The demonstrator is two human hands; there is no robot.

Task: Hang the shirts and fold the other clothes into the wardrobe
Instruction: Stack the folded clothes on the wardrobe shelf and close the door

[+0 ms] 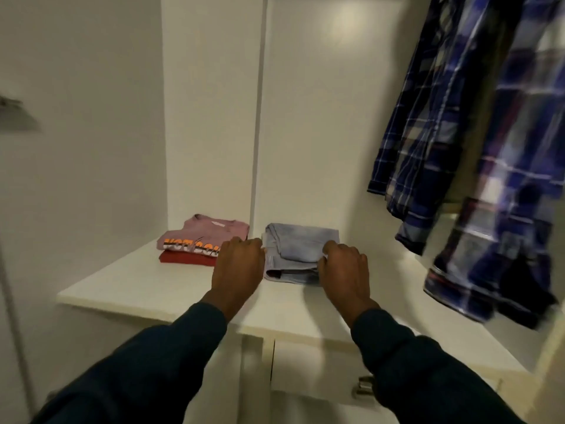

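Nearest you, at six o'clock under the shelf edge, sits a drawer with a metal handle [363, 385]. Above it your two dark sleeves reach onto the white wardrobe shelf [128, 280].

Your left hand [240, 266] has its fingers curled down against the left edge of the folded pale-blue jeans [301, 250]; your right hand [344, 269] curls over their right front corner. Whether either hand truly pinches the cloth or only presses it, you cannot tell from here, since the fingertips are hidden.

The jeans lie flat on the shelf at twelve o'clock from your hands. Just beside them, at ten o'clock, a folded pink T-shirt [208, 235] rests on a red garment [188, 258].

At two o'clock the blue plaid shirts [477, 142] hang, their hems low over the shelf.

My guess at the risk: drag your fingers back carelessly and the top fold comes with them; push left and you nudge the pink stack.
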